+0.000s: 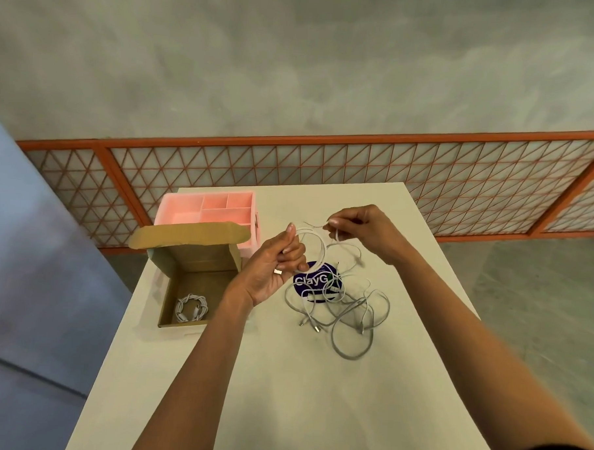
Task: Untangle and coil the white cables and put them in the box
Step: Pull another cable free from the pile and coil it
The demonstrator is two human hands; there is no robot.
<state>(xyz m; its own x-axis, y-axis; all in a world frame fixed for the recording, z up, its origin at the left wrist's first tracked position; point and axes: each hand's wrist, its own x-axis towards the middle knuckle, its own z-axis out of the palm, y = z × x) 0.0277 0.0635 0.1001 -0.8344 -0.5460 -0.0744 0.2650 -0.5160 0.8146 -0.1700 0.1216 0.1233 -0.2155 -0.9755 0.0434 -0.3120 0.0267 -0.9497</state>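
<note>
While a white cable (313, 239) arcs in loops above the table (282, 377), both hands hold it. The left hand (273, 268) grips the gathered loops with its fingers curled round them. The right hand (363, 227) pinches a strand between thumb and fingertip, the other fingers tucked in. From that pinch a strand drops toward the tangle (346, 305). The tangle lies loose on the table below the hands, partly over a dark blue sticker (312, 281) reading "ClayG", with metal plugs showing along its near side. 1 coil (190, 308) already lies in the box (202, 265), toward its near side. The box is open cardboard, flap raised at the back, and stands left of the tangle. A pink tray (208, 207) with compartments sits just behind it. A ring (277, 271) shows on the left hand.
</note>
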